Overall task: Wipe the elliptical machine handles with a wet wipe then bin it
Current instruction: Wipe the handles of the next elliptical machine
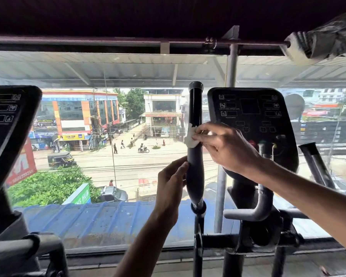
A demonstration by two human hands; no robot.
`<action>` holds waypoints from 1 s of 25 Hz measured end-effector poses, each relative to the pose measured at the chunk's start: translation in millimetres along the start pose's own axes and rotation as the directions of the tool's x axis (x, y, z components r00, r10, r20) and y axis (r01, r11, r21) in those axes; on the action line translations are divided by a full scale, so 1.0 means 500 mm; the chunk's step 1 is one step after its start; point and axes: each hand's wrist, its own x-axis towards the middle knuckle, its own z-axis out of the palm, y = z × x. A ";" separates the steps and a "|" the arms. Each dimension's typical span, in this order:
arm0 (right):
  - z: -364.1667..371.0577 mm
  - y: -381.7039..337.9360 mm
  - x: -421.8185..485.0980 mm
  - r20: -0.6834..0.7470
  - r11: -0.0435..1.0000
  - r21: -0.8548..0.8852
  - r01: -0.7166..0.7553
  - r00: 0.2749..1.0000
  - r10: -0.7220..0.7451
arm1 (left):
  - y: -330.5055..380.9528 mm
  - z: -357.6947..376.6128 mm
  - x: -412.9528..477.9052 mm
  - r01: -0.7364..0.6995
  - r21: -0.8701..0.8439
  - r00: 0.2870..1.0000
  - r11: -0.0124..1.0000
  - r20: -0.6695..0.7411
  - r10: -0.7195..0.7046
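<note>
The elliptical's left handle (195, 108), a black upright grip, stands in the middle of the view. My right hand (226, 144) pinches a white wet wipe (190, 136) and presses it against the handle about halfway up. My left hand (171, 184) grips the same handle lower down, fingers curled round its left side. The right handle (316, 164) leans at the right, untouched. No bin is in view.
The black console (252, 116) sits right of the wiped handle, with grey fixed grips (254, 208) beneath it. Another machine's console (6, 124) is at the left. A large window (118, 136) ahead overlooks a street. A pole (231, 72) rises behind the console.
</note>
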 end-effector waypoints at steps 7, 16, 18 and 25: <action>-0.019 -0.031 -0.011 0.100 0.994 0.096 -0.046 0.994 0.037 | -0.004 -0.003 0.001 -0.010 -0.020 1.000 1.000 0.019 0.011; -0.011 0.006 0.101 -0.013 0.995 0.005 -0.104 0.995 0.104 | 0.000 -0.004 -0.002 -0.009 -0.044 1.000 0.999 0.012 0.010; -0.017 -0.015 0.076 0.049 0.998 0.023 -0.051 0.998 0.050 | -0.002 -0.008 -0.004 0.008 -0.050 1.000 0.999 0.014 -0.007; -0.017 -0.025 0.066 0.099 0.999 -0.055 0.000 0.995 0.005 | -0.013 -0.013 -0.008 0.055 -0.005 0.998 0.998 0.034 -0.055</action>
